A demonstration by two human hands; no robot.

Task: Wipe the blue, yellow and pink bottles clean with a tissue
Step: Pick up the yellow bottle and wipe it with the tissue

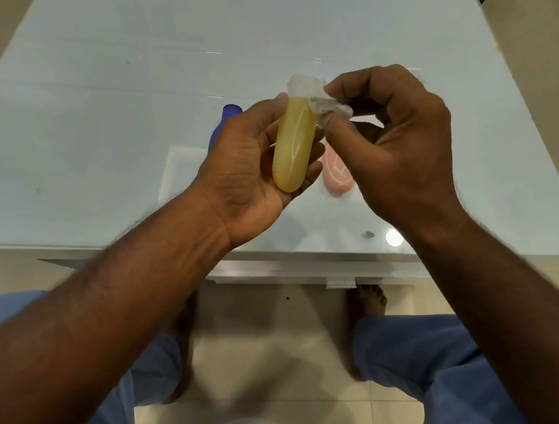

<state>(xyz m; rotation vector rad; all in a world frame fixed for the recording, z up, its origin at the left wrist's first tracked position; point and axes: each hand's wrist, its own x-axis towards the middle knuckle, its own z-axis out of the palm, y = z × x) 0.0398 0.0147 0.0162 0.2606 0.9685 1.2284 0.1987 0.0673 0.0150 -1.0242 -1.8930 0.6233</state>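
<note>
My left hand (248, 167) grips the yellow bottle (294, 143) above the table, its white cap (305, 84) pointing away from me. My right hand (396, 135) pinches a crumpled white tissue (328, 109) and presses it against the bottle's upper right side, just below the cap. The pink bottle (337, 173) lies on the table under my right hand, partly hidden. The blue bottle (224, 120) lies behind my left hand, only its far end showing.
The white glossy table (96, 109) has its near edge (309, 266) just in front of me. A flat white sheet (181, 172) lies under my left hand. My legs and bare feet stand on the tiled floor (266, 363) below.
</note>
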